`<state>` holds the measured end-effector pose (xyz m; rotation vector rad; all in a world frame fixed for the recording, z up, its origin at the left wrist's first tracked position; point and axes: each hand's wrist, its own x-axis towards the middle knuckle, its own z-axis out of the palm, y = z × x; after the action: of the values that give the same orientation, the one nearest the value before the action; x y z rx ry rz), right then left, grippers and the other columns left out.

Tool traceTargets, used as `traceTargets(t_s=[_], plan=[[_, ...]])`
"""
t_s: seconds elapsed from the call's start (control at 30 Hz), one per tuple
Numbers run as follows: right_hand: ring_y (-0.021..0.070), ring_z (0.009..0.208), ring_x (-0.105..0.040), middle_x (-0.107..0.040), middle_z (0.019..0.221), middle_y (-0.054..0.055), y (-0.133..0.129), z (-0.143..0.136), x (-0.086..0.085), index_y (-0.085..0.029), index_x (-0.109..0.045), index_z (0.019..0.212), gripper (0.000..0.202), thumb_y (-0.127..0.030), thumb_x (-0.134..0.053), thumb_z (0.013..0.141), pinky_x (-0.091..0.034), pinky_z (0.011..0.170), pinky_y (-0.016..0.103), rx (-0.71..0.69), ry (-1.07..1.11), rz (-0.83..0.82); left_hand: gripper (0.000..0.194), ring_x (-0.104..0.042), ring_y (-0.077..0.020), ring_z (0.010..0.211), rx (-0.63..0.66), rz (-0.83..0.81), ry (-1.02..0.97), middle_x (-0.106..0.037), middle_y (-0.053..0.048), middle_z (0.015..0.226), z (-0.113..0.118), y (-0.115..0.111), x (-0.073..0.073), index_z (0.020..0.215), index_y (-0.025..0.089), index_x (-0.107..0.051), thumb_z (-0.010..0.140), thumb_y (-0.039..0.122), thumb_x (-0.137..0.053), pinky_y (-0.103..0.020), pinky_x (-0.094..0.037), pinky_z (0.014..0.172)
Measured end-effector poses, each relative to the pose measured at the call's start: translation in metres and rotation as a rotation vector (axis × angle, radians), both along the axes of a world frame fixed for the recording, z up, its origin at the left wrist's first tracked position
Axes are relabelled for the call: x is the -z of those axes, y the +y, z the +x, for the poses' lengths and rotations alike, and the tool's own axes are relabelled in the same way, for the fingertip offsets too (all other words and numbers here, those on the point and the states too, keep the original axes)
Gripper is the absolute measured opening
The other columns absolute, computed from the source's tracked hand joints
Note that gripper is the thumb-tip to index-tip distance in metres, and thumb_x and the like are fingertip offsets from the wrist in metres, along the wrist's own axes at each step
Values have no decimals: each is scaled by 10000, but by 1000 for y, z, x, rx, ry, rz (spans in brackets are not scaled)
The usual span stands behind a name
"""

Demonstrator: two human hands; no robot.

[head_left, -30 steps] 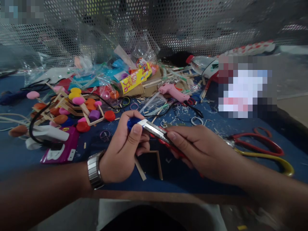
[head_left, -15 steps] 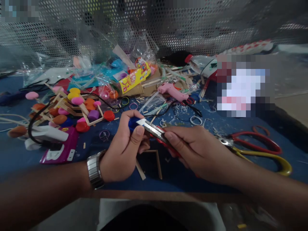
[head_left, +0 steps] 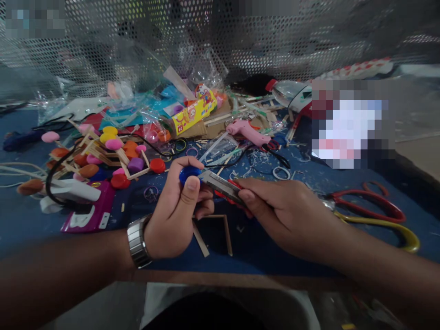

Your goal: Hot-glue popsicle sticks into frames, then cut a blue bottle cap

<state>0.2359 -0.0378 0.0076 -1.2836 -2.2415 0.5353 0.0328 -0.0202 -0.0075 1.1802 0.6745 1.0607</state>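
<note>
Between the thumb and fingers of my left hand point(head_left: 175, 208) is a round blue cap point(head_left: 189, 175). My right hand point(head_left: 285, 211) is wrapped round a red utility knife point(head_left: 225, 188), its metal blade pointing left. The blade tip is at the right edge of the blue cap; whether it touches cannot be made out. Below my left hand, thin wooden sticks point(head_left: 227, 233) form an open frame on the blue table point(head_left: 275, 261).
Stick pieces with coloured clay and caps point(head_left: 120, 181) lie left, beside a purple power strip point(head_left: 92, 211). A pink glue gun point(head_left: 249, 132) sits behind my hands. Red-and-yellow-handled scissors point(head_left: 371, 220) lie right. Plastic bags and a bottle point(head_left: 288, 91) are farther back.
The knife blade has shifted slightly down and right relative to the blue cap, which now shows more. Both hands keep their hold. The whole view has shifted a little.
</note>
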Motion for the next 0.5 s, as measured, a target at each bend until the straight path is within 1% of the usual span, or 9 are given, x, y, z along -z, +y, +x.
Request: traceTargets(t_s=[0.1,0.2,0.27,0.3,0.37,0.43,0.5], plan=[[158,497,-584,-659,604,6,-2,0,0,-220,-606,859,347,-340,-363,1076,-366,516,284,-5,-27,-12,350,-398,-76,573,0,-11,1,-386,77,663,1,-1,-1,1104,223,-445,1015,527,-594,-134,-389,508],[207,626,-697,-778,778,72,-3,0,2,-195,-659,1002,341,-311,-347,1076,-410,563,310,8,-66,59,358,-415,-71,548,22,-42,3,-422,76,653,1,-1,-2,1117,224,-444,1010,526,-605,-134,-379,494],[230,678,-725,-796,836,100,-4,-1,3,-177,-667,1042,339,-290,-349,1072,-412,574,324,22,-82,108,367,-405,-65,516,49,-80,-5,-426,83,637,1,-1,-2,1125,228,-439,1010,537,-598,-132,-358,475],[226,657,-715,-788,814,95,-4,-1,3,-173,-665,1029,331,-284,-356,1069,-404,565,324,26,-78,112,372,-396,-63,503,59,-102,-11,-419,88,630,1,-1,-2,1125,229,-440,1007,544,-599,-132,-350,467],[192,571,-660,-732,702,51,-3,-2,1,-185,-650,953,311,-286,-377,1062,-380,535,310,15,-36,46,392,-373,-62,485,71,-140,-24,-399,94,616,1,-1,-3,1115,230,-448,994,568,-605,-133,-338,452],[153,512,-593,-643,597,-1,-3,-3,-3,-212,-599,827,330,-306,-390,1063,-362,518,289,-5,45,-74,411,-354,-62,478,68,-164,-37,-397,93,608,2,-1,-4,1101,228,-462,979,590,-614,-133,-336,441],[134,498,-560,-579,544,-29,-3,-4,-7,-227,-543,748,367,-333,-397,1068,-360,519,273,-23,138,-201,425,-341,-62,486,54,-182,-58,-399,90,614,2,0,-5,1083,227,-481,952,591,-656,-129,-346,435]])
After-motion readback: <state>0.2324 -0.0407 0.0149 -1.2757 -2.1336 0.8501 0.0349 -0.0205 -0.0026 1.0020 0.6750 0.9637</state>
